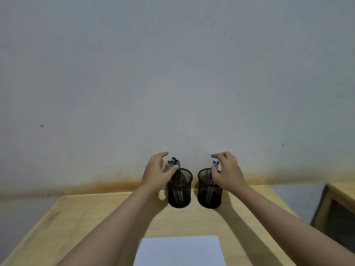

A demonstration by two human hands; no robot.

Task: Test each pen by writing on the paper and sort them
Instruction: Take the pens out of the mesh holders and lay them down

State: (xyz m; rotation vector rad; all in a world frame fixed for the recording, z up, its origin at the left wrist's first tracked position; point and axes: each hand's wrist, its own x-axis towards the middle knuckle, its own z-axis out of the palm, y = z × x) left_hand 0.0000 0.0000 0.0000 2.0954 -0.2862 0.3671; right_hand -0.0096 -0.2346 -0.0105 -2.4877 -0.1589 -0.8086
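Note:
Two black mesh pen cups stand side by side at the far edge of the wooden table (96,223). The left cup (179,196) holds several black pens (175,164). The right cup (208,196) holds blue pens (215,164). My left hand (156,173) curves around the left side of the left cup, thumb touching the black pens, fingers apart. My right hand (227,172) curves around the right side of the right cup, thumb by the blue pens. Neither hand closes on anything. A white sheet of paper (179,250) lies at the near edge.
A pale wall rises right behind the cups. A second wooden piece of furniture (338,204) stands to the right, separated from the table by a gap.

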